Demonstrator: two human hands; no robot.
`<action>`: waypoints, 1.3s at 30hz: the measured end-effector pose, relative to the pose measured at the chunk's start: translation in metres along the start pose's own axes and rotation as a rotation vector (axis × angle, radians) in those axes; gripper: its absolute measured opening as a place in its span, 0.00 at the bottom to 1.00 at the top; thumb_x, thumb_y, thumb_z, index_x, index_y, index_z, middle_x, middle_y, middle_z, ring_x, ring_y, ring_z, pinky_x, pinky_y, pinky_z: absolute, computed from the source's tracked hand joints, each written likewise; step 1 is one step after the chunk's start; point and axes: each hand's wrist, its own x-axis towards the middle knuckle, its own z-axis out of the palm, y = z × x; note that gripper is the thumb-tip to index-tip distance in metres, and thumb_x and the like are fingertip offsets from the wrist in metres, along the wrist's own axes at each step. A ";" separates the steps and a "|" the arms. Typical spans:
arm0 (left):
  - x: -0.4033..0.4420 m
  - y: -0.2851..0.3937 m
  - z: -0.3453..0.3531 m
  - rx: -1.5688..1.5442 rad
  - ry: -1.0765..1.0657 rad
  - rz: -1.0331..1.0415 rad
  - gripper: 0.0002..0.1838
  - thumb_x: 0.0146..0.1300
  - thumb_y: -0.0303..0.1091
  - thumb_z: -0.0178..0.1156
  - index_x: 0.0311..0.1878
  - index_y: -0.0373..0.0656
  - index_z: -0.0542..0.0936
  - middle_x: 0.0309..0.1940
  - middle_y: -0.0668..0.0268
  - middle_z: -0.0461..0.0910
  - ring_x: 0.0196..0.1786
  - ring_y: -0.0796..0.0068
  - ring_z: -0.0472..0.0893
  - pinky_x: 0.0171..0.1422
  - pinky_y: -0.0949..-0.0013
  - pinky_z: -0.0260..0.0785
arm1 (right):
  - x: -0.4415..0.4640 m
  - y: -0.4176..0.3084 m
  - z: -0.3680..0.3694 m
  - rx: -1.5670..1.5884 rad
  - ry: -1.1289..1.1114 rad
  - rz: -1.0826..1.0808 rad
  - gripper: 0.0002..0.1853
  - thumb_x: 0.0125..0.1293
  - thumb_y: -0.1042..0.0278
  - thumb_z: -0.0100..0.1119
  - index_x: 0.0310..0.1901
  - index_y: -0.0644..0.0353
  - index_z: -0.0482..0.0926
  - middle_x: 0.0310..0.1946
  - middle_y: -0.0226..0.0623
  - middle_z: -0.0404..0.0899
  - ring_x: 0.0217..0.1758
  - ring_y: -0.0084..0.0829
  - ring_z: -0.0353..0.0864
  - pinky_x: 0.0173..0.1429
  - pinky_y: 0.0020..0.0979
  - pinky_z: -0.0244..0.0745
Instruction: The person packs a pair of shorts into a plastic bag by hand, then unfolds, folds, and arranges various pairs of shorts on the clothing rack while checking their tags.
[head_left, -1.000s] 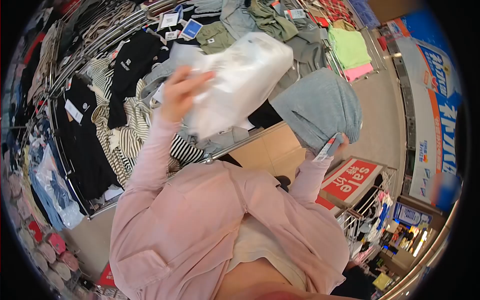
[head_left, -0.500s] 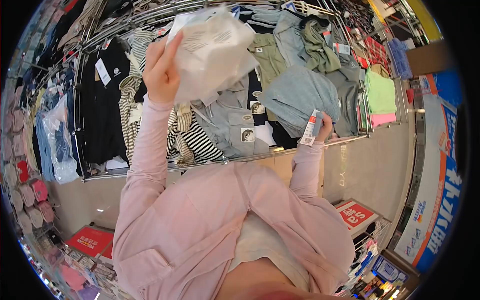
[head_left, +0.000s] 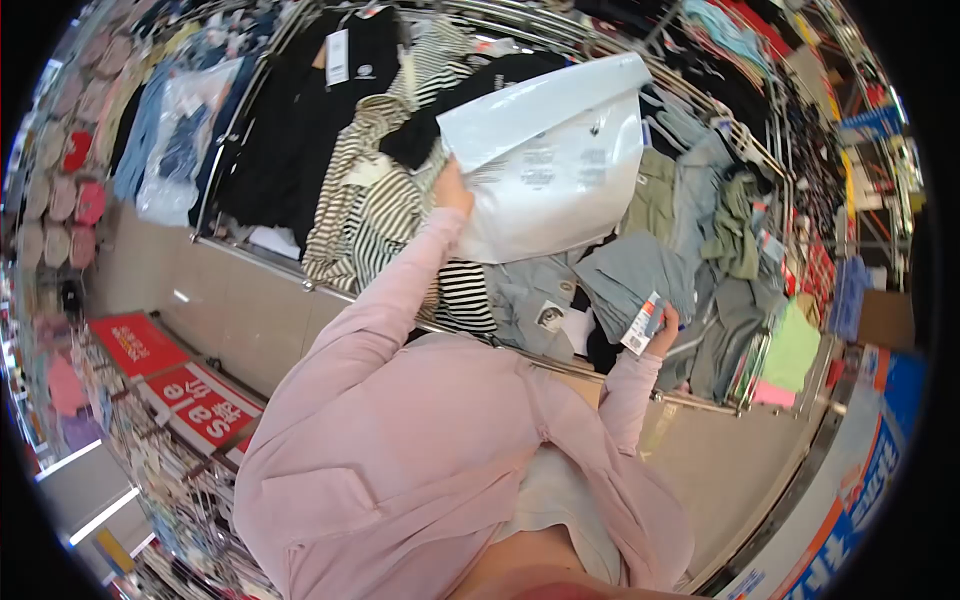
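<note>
My left hand (head_left: 452, 188) grips the left edge of a large white plastic bag (head_left: 560, 165), its fingers partly hidden by the bag. Printed text shows on the bag, which hangs over the clothes on the rack table. At the right, my right hand (head_left: 662, 335) is closed on a folded grey-blue garment (head_left: 635, 275). A white and orange price tag (head_left: 641, 325) dangles from that garment by my fingers. Under and beside the bag lie striped garments (head_left: 375, 210) and a grey garment with a picture patch (head_left: 530, 305).
A metal-railed display table (head_left: 270, 270) carries black tops (head_left: 300, 140), olive trousers (head_left: 652, 195) and a neon green garment (head_left: 790, 345). Red sale signs (head_left: 200, 405) stand at the lower left. A plastic-wrapped denim item (head_left: 185, 140) hangs at the left.
The view has turned, shifting the table rightward. The white bag has come down from its raised position and spread flatter, still in my left hand. The grey-blue garment stays in my right hand, looking flatter.
</note>
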 end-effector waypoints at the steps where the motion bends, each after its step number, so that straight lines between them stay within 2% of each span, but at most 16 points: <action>1: 0.004 0.003 -0.005 0.009 0.021 -0.012 0.34 0.48 0.19 0.48 0.65 0.39 0.64 0.50 0.46 0.75 0.54 0.48 0.73 0.59 0.62 0.65 | 0.009 0.005 -0.006 -0.028 -0.029 -0.056 0.11 0.58 0.61 0.55 0.31 0.60 0.77 0.24 0.31 0.77 0.26 0.24 0.77 0.31 0.24 0.73; 3: 0.018 0.005 -0.010 0.032 -0.088 -0.217 0.38 0.44 0.19 0.54 0.65 0.37 0.61 0.48 0.43 0.74 0.52 0.46 0.73 0.56 0.59 0.66 | 0.017 0.010 -0.006 -0.051 -0.058 -0.113 0.11 0.58 0.60 0.55 0.30 0.60 0.77 0.23 0.31 0.77 0.26 0.23 0.77 0.31 0.24 0.73; 8: 0.018 0.017 -0.023 -0.198 -0.022 -0.095 0.37 0.49 0.21 0.54 0.66 0.36 0.59 0.53 0.40 0.70 0.56 0.44 0.71 0.59 0.60 0.63 | 0.011 0.002 0.004 -0.037 -0.087 -0.111 0.11 0.60 0.61 0.53 0.30 0.60 0.76 0.23 0.30 0.76 0.23 0.22 0.76 0.27 0.22 0.72; 10: 0.009 0.022 -0.023 -0.053 0.352 0.275 0.34 0.54 0.28 0.58 0.65 0.34 0.60 0.61 0.41 0.63 0.63 0.45 0.64 0.64 0.57 0.56 | 0.012 0.003 0.002 -0.012 -0.042 -0.118 0.11 0.61 0.61 0.53 0.30 0.60 0.76 0.23 0.30 0.76 0.23 0.22 0.76 0.27 0.22 0.72; 13: -0.012 0.047 -0.047 0.371 0.368 0.294 0.36 0.55 0.36 0.61 0.66 0.36 0.59 0.66 0.42 0.53 0.68 0.44 0.55 0.70 0.51 0.47 | 0.014 0.002 -0.020 -0.026 -0.045 -0.190 0.11 0.61 0.61 0.53 0.30 0.61 0.76 0.23 0.31 0.77 0.23 0.23 0.77 0.27 0.23 0.73; 15: -0.034 0.035 -0.036 0.388 0.276 0.567 0.37 0.55 0.37 0.61 0.67 0.39 0.59 0.66 0.48 0.56 0.69 0.53 0.55 0.70 0.48 0.44 | 0.005 -0.003 -0.017 0.084 -0.058 -0.121 0.12 0.61 0.60 0.53 0.31 0.62 0.77 0.23 0.32 0.78 0.24 0.24 0.78 0.28 0.23 0.74; 17: -0.057 0.025 -0.021 0.168 -0.576 1.119 0.35 0.53 0.38 0.62 0.65 0.42 0.62 0.67 0.53 0.57 0.69 0.58 0.56 0.70 0.46 0.42 | -0.002 -0.008 -0.019 0.114 -0.022 -0.071 0.13 0.60 0.60 0.53 0.32 0.62 0.78 0.23 0.33 0.79 0.24 0.24 0.78 0.28 0.24 0.75; 18: -0.065 0.023 -0.013 0.153 -0.594 1.135 0.35 0.53 0.38 0.62 0.65 0.42 0.62 0.67 0.53 0.57 0.69 0.58 0.56 0.70 0.46 0.42 | -0.008 -0.009 -0.015 0.106 0.014 -0.085 0.12 0.61 0.60 0.53 0.30 0.61 0.77 0.23 0.31 0.78 0.23 0.23 0.77 0.28 0.23 0.73; 20: -0.076 0.022 0.000 0.429 -0.420 0.802 0.31 0.51 0.34 0.62 0.61 0.47 0.69 0.64 0.62 0.64 0.68 0.67 0.61 0.70 0.49 0.45 | -0.014 -0.013 -0.016 0.103 0.062 -0.110 0.11 0.62 0.61 0.53 0.29 0.59 0.77 0.22 0.29 0.77 0.22 0.22 0.76 0.28 0.22 0.72; 23: -0.069 0.006 0.017 0.599 -0.354 0.864 0.29 0.46 0.32 0.63 0.56 0.48 0.72 0.60 0.65 0.69 0.65 0.69 0.65 0.69 0.50 0.47 | -0.011 -0.010 -0.038 0.125 -0.013 -0.111 0.12 0.60 0.60 0.53 0.31 0.61 0.78 0.23 0.33 0.79 0.24 0.24 0.79 0.28 0.23 0.75; 25: -0.061 0.000 0.018 0.530 -0.271 0.939 0.22 0.45 0.34 0.62 0.48 0.47 0.76 0.53 0.67 0.74 0.60 0.67 0.70 0.66 0.52 0.53 | -0.019 -0.011 -0.040 0.160 -0.031 -0.072 0.12 0.60 0.60 0.53 0.30 0.60 0.77 0.23 0.33 0.79 0.23 0.25 0.79 0.27 0.23 0.74; 27: -0.053 0.002 0.012 0.306 -0.426 0.874 0.14 0.47 0.36 0.62 0.39 0.48 0.79 0.43 0.69 0.80 0.52 0.69 0.74 0.62 0.56 0.56 | -0.021 -0.010 -0.044 0.186 -0.019 -0.064 0.12 0.60 0.60 0.53 0.29 0.60 0.77 0.22 0.33 0.79 0.22 0.26 0.78 0.26 0.24 0.74; 28: -0.049 0.010 0.004 0.233 -0.466 0.831 0.07 0.51 0.38 0.62 0.32 0.46 0.80 0.32 0.68 0.81 0.39 0.66 0.78 0.51 0.60 0.65 | -0.020 -0.008 -0.047 0.187 0.001 -0.072 0.11 0.60 0.60 0.53 0.29 0.60 0.77 0.22 0.33 0.79 0.22 0.25 0.78 0.26 0.24 0.74; 32: -0.042 0.041 -0.020 0.257 -0.458 0.608 0.11 0.55 0.38 0.64 0.32 0.40 0.80 0.25 0.62 0.80 0.26 0.60 0.79 0.32 0.64 0.70 | -0.029 -0.012 -0.043 0.196 -0.015 -0.060 0.11 0.59 0.61 0.54 0.29 0.61 0.77 0.22 0.34 0.79 0.22 0.26 0.78 0.26 0.25 0.73; 35: -0.038 0.096 -0.052 -0.155 -0.158 0.374 0.09 0.58 0.34 0.62 0.31 0.37 0.80 0.22 0.59 0.80 0.26 0.69 0.81 0.32 0.70 0.70 | -0.042 -0.014 -0.044 0.094 -0.046 -0.046 0.12 0.59 0.62 0.54 0.28 0.63 0.78 0.22 0.35 0.78 0.23 0.27 0.78 0.27 0.26 0.73; 39: -0.042 0.153 -0.097 -0.435 -0.224 0.170 0.08 0.60 0.29 0.59 0.33 0.33 0.80 0.20 0.58 0.79 0.23 0.78 0.79 0.29 0.76 0.68 | -0.027 0.014 -0.104 -0.276 -0.271 -0.301 0.04 0.56 0.76 0.55 0.30 0.65 0.79 0.24 0.38 0.79 0.27 0.29 0.78 0.34 0.29 0.74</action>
